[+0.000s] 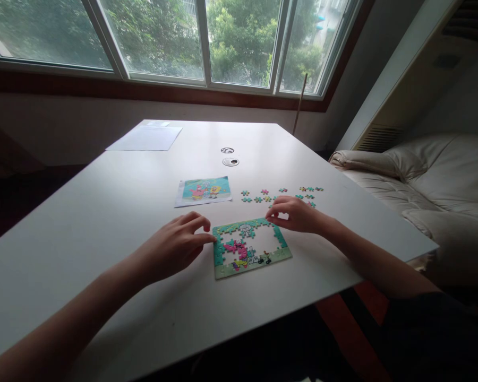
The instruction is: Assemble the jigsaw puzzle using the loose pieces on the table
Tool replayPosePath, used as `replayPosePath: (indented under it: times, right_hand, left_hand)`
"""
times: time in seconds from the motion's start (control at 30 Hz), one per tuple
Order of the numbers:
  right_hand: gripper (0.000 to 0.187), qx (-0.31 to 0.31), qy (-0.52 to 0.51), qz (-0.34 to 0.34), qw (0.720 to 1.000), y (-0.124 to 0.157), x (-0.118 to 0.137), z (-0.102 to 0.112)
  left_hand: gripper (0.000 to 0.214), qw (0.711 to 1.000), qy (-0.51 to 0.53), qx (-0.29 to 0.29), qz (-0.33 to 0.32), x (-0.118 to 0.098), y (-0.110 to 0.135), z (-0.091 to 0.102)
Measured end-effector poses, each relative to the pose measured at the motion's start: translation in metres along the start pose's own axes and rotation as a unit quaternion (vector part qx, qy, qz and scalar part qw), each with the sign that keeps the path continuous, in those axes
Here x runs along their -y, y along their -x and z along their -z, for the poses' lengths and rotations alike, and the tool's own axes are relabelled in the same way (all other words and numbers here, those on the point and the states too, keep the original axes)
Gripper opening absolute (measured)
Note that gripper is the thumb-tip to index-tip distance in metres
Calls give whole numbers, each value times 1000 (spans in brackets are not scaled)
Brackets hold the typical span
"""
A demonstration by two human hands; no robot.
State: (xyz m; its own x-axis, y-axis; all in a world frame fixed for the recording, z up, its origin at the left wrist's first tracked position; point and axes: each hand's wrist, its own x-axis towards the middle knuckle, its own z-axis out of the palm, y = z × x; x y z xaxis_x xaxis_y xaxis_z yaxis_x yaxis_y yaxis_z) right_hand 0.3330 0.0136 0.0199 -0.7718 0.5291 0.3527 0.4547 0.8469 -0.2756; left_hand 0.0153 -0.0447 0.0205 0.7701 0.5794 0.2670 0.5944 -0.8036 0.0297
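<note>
A partly filled jigsaw puzzle (245, 268) lies on the white table, with cartoon figures inside a green and teal border and white gaps within. At its left edge is my left hand (177, 241), fingers curled but apart from the thumb, whose tip touches or nearly touches the border; it holds nothing. My right hand (295, 213) is over the far right corner, thumb and forefinger pinched together at the rim. Whatever is between those fingertips is too small to make out. Several loose puzzle pieces (258, 199) are spread just beyond my right hand, which hides some of them.
A printed reference picture (205, 189) lies beyond the puzzle to the left. Blank paper sheets (147, 139) rest at the table's far left corner. Two round cable-hole covers (230, 162) sit mid-table. A pale sofa (442, 175) stands to the right, below the windows' end.
</note>
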Motion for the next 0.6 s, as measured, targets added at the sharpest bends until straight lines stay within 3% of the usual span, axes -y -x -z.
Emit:
replayPosePath:
  times: [0.6]
  right_hand:
    - [10,69,-7,-35,997,1,-6,2]
  left_hand:
    - [31,1000,4,8,3,1,-1,1]
